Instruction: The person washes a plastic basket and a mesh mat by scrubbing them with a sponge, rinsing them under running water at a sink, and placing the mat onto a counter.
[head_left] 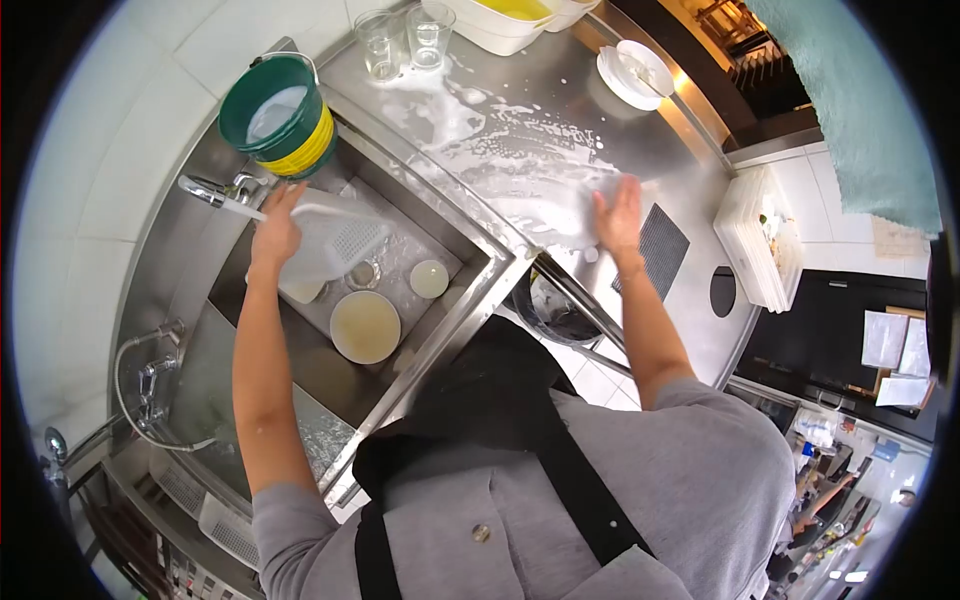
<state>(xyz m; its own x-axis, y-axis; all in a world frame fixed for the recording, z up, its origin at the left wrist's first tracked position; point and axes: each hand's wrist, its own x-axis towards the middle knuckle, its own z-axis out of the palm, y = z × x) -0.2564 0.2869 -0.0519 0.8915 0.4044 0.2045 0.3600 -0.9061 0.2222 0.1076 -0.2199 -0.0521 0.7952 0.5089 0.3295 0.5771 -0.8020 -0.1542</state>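
My left hand (275, 232) grips a white perforated plastic tray (318, 243) over the sink (322, 372), close to the running faucet (205, 190). The tray is slightly blurred, and my fingers are partly hidden behind its edge. Beneath it in the basin sit a round bowl (365, 328) of cloudy liquid, a smaller bowl (429, 279) and a glass (362, 275). My right hand (618, 218) is open, fingers stretched out, at the sudsy steel counter (560, 110) beside a dark ribbed mat (662, 245). Nothing shows in it; whether the palm touches the steel I cannot tell.
A green bucket (235, 115) with suds stands behind the sink. Two glasses (430, 40), a white tub (500, 35) of yellow liquid and white dishes (635, 75) are at the back. Stacked white trays (755, 235) stand right. Below the counter is a lined bin (555, 305).
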